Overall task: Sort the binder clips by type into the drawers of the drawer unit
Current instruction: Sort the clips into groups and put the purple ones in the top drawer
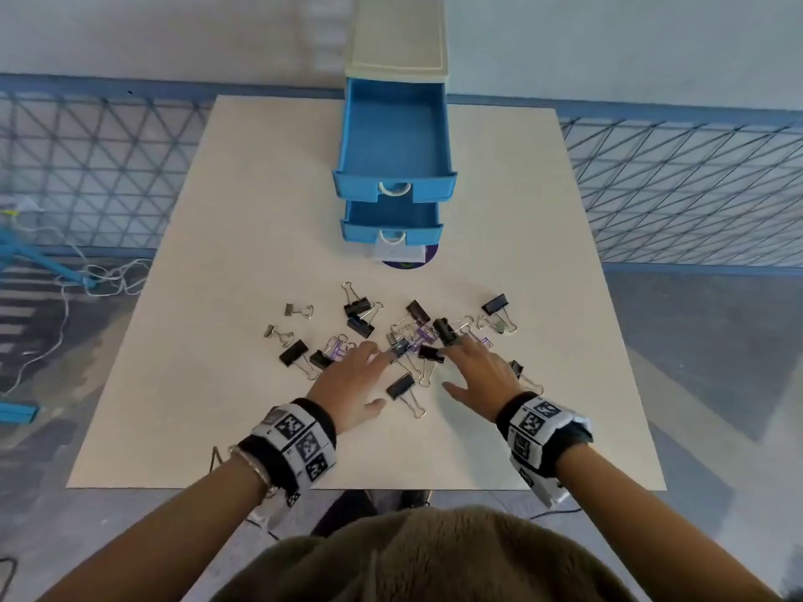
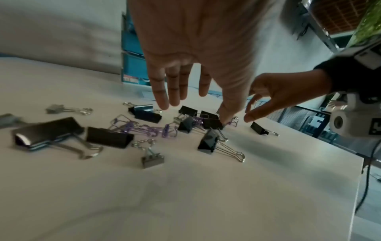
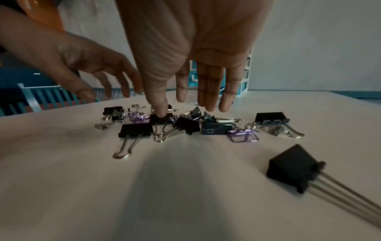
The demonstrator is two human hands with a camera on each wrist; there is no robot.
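Black, purple and small silver binder clips lie scattered across the middle of the white table [image 1: 260, 210]. Examples are a black clip [image 1: 399, 386], purple clips [image 1: 336, 347] and a silver clip [image 1: 295, 309]. My left hand [image 1: 365, 375] and right hand [image 1: 460, 369] hover palm down over the pile with straight, spread fingers, holding nothing. In the wrist views the left hand [image 2: 206, 78] and right hand [image 3: 182, 96] each have a thumb tip reaching down to a black clip [image 3: 160, 119]. The drawer unit [image 1: 397, 45] stands at the far edge. Its upper drawer [image 1: 393, 184] and lower drawer [image 1: 391, 232] are pulled out.
A purple disc with a white label [image 1: 406, 254] lies under the lower drawer's front. One black clip [image 3: 292, 169] sits apart near my right wrist. Blue mesh fencing [image 1: 108, 167] surrounds the table, and cables [image 1: 87, 275] lie on the floor at left.
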